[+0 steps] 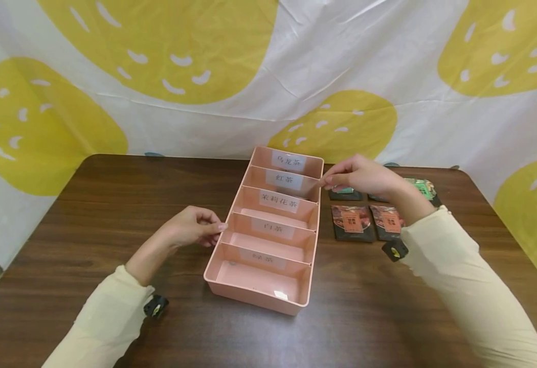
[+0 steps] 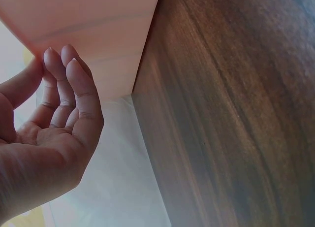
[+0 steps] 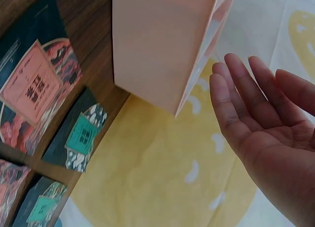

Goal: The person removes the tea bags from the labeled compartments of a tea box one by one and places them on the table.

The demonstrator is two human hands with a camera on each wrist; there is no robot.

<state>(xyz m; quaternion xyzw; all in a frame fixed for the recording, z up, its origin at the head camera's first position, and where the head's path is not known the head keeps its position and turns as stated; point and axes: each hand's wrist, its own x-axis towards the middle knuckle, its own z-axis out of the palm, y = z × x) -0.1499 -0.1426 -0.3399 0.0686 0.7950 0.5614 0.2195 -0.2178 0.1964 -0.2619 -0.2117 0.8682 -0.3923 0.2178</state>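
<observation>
A pink divided storage box stands on the table, its several compartments carrying paper labels with Chinese characters. My left hand holds the box's left rim, thumb at the edge and curled fingers by the outer wall; the left wrist view shows this hand beneath the box side. At the far right rim is my right hand. In the right wrist view this hand has relaxed fingers and nothing in it, apart from the box. All visible compartments hold nothing that I can make out.
Right of the box lie dark tea packets with red labels and others with green labels, partly hidden by my right forearm. A cloth with yellow shapes hangs behind the wooden table.
</observation>
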